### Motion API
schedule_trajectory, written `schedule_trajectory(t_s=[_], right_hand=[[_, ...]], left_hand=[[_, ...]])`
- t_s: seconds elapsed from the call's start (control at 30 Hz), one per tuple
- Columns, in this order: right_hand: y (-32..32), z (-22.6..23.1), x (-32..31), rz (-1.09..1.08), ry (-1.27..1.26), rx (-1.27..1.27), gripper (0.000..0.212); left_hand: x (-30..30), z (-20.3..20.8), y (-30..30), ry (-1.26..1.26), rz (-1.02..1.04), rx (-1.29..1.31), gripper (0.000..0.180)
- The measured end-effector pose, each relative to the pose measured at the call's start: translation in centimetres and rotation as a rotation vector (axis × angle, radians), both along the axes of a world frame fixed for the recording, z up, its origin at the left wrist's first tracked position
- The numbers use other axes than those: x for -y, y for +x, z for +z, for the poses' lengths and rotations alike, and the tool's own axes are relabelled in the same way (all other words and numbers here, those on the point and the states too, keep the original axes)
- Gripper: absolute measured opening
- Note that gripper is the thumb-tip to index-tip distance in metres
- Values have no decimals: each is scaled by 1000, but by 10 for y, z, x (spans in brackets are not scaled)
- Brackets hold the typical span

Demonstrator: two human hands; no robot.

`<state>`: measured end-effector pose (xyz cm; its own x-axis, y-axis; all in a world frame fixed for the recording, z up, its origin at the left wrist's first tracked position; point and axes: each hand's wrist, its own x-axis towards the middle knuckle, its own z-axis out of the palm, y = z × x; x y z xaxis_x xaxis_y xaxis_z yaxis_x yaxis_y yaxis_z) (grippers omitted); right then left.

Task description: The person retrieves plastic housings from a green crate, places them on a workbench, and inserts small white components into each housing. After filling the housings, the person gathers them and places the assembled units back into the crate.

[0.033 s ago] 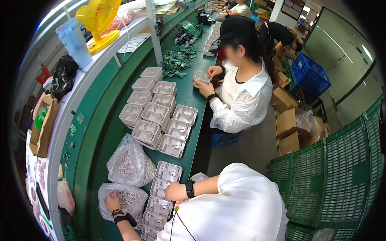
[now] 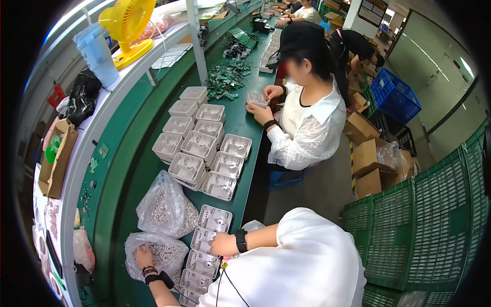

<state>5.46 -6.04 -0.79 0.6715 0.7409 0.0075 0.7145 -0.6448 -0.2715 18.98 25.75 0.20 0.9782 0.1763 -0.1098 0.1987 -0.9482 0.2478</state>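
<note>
At the green bench [image 2: 128, 174], a person in white keeps the left hand [image 2: 143, 256] inside a clear bag [image 2: 156, 256] of small pale parts, while the right hand [image 2: 222, 244], with a dark wristband, rests on a grey tray [image 2: 204, 240] in a row of such trays. A second bag [image 2: 164, 207] stands just beyond, near stacked trays [image 2: 199, 148]. Farther along, another person in white handles a tray [image 2: 255, 99]; a yellow fan [image 2: 128, 23] sits on the shelf.
</note>
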Motion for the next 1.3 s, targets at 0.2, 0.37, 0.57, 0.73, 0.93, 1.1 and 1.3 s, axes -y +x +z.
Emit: schedule_trajectory(t_s=[0.2,0.37,0.57,0.73,0.93,1.1,1.3], right_hand=[[14,20,-4,-22,-39,-97,17],[27,89,-30,-87,883,-629,34],[25,92,-46,-170,847,-354,19],[22,96,-45,-151,917,-274,8],[30,91,-50,-137,978,-352,12],[29,95,-47,-197,977,-616,10],[30,82,-50,-142,1171,-778,9]], left_hand=[[-23,-11,-22,-354,137,33,49],[86,60,-115,-1416,388,-147,43],[147,77,-148,-1862,425,-190,40],[137,60,-158,-2134,418,-364,40],[149,85,-163,-2218,425,-239,34],[143,97,-166,-2101,296,-211,32],[141,94,-172,-1860,238,-166,32]])
